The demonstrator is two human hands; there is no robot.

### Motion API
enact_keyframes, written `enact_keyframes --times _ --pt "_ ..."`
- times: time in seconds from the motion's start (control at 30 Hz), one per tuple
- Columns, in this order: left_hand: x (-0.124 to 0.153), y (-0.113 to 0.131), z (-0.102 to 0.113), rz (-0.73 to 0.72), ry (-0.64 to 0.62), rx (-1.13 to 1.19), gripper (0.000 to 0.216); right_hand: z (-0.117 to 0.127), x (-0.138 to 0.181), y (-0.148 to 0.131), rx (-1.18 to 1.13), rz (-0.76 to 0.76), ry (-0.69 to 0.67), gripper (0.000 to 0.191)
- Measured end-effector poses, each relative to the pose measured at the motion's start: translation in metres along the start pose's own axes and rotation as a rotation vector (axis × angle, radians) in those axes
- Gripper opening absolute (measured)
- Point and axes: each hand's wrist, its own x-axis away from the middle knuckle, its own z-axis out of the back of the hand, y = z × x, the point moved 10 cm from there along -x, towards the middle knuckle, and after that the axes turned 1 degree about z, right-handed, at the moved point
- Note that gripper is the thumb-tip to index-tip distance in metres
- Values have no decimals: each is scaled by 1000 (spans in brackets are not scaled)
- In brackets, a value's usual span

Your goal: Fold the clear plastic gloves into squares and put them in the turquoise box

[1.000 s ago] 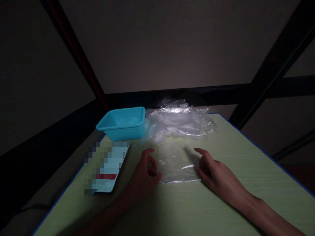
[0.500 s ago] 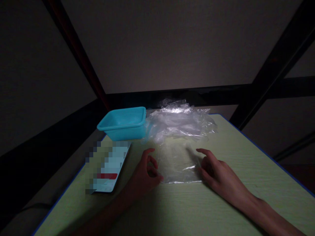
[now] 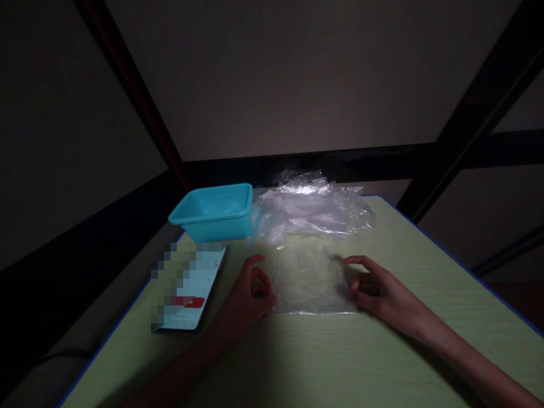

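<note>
A clear plastic bag (image 3: 312,280) lies nearly flat on the table in front of me, its shiny near edge almost straight. At its left side, my left hand (image 3: 255,292) has its fingers curled toward the thumb, pinching the edge near the close corner. My right hand (image 3: 376,286) is at the opposite side, with the index finger arched forward and the thumb and other fingers closed at the bag's right edge. The fingertip contact is dim and partly hidden. Just beyond the bag is a loose pile of clear plastic bags (image 3: 312,212).
A turquoise plastic basin (image 3: 221,226) stands at the back left beside the pile. Left of my left hand lies a phone (image 3: 198,286) with a lit, partly blurred screen. The pale table (image 3: 323,362) has blue edging, and a wall rises behind it.
My right hand has moved slightly right, and my left hand slightly left. Between them the bag is now spread wider and flatter. The pile, basin and phone stay put.
</note>
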Motion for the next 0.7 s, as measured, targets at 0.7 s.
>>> enact_keyframes --times 0.7 --pt "1 7 6 54 76 35 68 0 2 17 -230 -183 -24 52"
